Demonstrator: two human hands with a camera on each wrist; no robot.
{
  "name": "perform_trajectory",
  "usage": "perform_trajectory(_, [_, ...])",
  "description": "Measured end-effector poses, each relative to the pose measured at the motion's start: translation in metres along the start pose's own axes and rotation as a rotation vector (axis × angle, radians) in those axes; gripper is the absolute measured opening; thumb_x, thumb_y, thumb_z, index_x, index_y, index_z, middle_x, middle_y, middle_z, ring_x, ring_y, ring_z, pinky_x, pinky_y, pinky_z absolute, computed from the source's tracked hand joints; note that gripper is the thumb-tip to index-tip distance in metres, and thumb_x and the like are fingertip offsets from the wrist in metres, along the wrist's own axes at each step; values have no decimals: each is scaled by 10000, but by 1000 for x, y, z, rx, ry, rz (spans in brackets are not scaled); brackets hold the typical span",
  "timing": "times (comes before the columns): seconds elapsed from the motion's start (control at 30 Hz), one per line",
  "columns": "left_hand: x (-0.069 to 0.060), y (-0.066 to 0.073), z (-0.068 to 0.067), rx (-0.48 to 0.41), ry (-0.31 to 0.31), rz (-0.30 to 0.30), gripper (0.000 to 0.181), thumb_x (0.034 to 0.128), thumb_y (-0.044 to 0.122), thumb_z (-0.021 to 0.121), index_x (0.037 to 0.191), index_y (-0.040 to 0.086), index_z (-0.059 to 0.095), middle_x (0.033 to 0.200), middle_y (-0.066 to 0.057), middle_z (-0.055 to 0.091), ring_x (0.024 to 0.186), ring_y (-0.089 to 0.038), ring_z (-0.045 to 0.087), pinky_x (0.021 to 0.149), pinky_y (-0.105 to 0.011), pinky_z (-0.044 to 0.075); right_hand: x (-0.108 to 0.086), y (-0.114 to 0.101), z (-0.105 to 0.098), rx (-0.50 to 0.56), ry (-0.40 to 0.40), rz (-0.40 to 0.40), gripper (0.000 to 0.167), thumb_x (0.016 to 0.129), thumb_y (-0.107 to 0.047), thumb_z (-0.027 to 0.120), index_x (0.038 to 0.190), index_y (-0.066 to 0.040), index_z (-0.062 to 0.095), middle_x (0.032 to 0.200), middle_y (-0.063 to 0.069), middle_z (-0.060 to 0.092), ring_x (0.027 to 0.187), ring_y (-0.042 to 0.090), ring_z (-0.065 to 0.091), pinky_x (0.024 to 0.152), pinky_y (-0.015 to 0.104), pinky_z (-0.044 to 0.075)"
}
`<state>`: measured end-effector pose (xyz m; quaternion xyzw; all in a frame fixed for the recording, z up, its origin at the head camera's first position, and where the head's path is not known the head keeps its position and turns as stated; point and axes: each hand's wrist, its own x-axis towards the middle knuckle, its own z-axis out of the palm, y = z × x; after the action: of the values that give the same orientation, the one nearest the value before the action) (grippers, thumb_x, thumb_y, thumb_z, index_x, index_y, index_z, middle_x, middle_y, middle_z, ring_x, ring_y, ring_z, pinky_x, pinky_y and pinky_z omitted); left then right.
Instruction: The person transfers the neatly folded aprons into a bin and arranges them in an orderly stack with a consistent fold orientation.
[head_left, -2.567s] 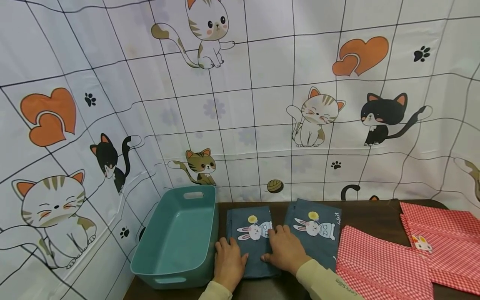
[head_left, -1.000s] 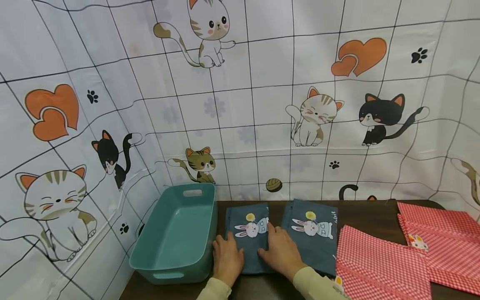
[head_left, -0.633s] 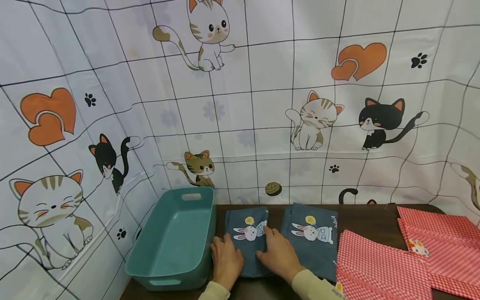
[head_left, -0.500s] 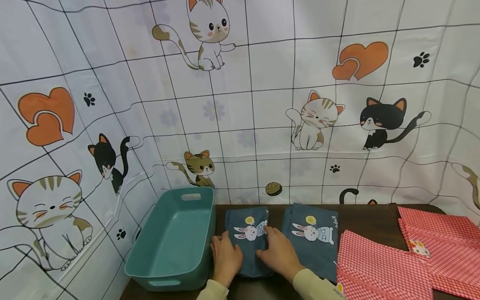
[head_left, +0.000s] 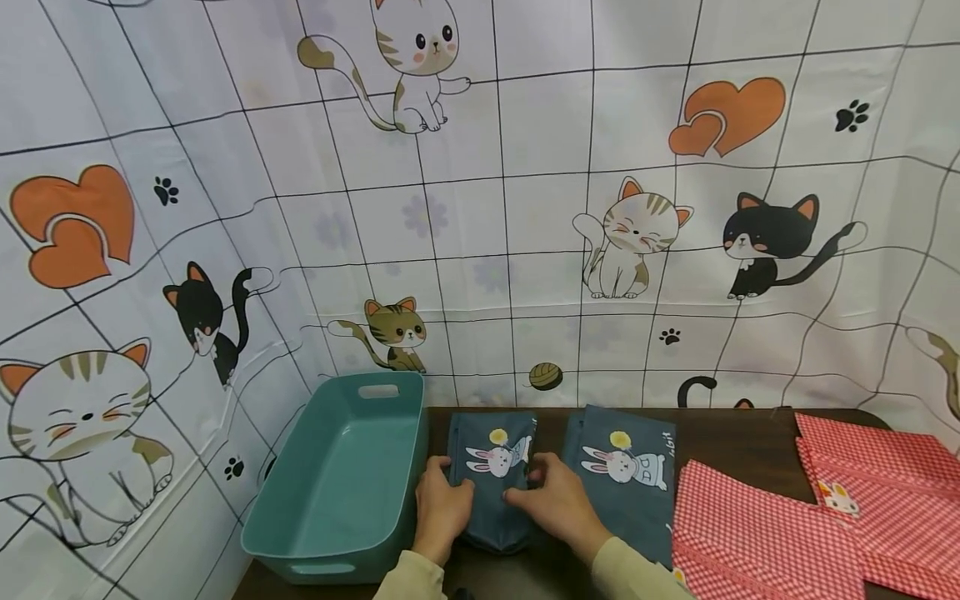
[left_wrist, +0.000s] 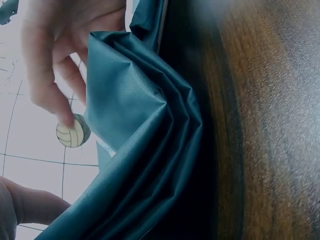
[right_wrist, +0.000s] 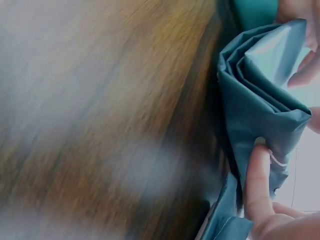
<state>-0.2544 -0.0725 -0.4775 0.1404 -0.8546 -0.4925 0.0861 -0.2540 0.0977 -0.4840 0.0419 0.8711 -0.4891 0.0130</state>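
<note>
A folded dark blue cloth printed with a white rabbit and a yellow flower point(head_left: 495, 508) lies between my two hands on the table. My left hand point(head_left: 442, 506) grips its left edge, thumb on top. On the opposite side my right hand point(head_left: 561, 505) pinches the right edge, with the thumb above and fingertips tucked at the side. The near end looks lifted and bulging. Several stacked layers show in the cloth point(left_wrist: 130, 100) in the left wrist view. In the right wrist view a finger point(right_wrist: 258, 175) presses against the cloth's side.
A teal plastic basket point(head_left: 330, 550) stands left of the cloth, close to my left hand. A second rabbit-print blue cloth point(head_left: 637, 508) lies to the right. Beyond it are red checked cloths point(head_left: 765, 525) on the dark wooden table point(head_left: 735, 429). A cat-print curtain point(head_left: 525, 225) hangs behind.
Earlier the hands lay on the flat cloth. Now the fingers have gone round its two sides, and its near end has risen and narrowed between them.
</note>
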Motion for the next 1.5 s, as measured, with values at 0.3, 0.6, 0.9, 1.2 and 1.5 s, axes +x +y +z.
perform_trajectory(0.3, [-2, 2, -2, -39, -35, -7, 446, 931, 6, 687, 1356, -61, 571, 1373, -320, 621, 1266, -491, 582, 1049, -650, 486, -4, -3, 1, 131, -68, 98, 707, 826, -182, 862, 1414, 108, 599, 1245, 240, 746, 979, 273, 739, 873, 452, 615])
perform_trajectory(0.6, [-3, -5, -1, -55, -36, -16, 464, 930, 0, 678, 1377, -61, 565, 1386, -322, 613, 1273, -494, 585, 1063, -653, 475, -6, 1, 7, 29, -54, 22, 773, 856, -282, 851, 1488, 58, 563, 1373, 246, 697, 1213, 391, 684, 1003, 567, 566])
perform_trajectory(0.9, [-2, -9, -3, -47, -69, -45, 603, 909, 6, 678, 1491, -11, 518, 1478, -319, 579, 1315, -506, 572, 1069, -653, 472, -8, -1, 8, 29, -64, 27, 905, 831, -237, 848, 1594, 37, 445, 1511, 285, 601, 1361, 441, 605, 1098, 607, 510])
perform_trajectory(1.2, [-3, -16, -1, -32, -69, -7, 518, 859, -13, 688, 1376, 17, 659, 1433, -305, 631, 1299, -484, 590, 1063, -642, 488, -11, 3, 10, 33, -39, -9, 889, 803, -94, 848, 1607, -62, 470, 1520, 318, 577, 1368, 479, 591, 1079, 631, 511])
perform_trajectory(1.5, [-4, -18, 0, -27, -65, -12, 483, 857, -20, 685, 1339, -17, 654, 1395, -314, 636, 1278, -492, 587, 1068, -652, 480, -10, 6, 12, -16, -48, -50, 711, 800, -50, 850, 1468, -26, 608, 1482, 313, 601, 1335, 488, 607, 1107, 657, 490])
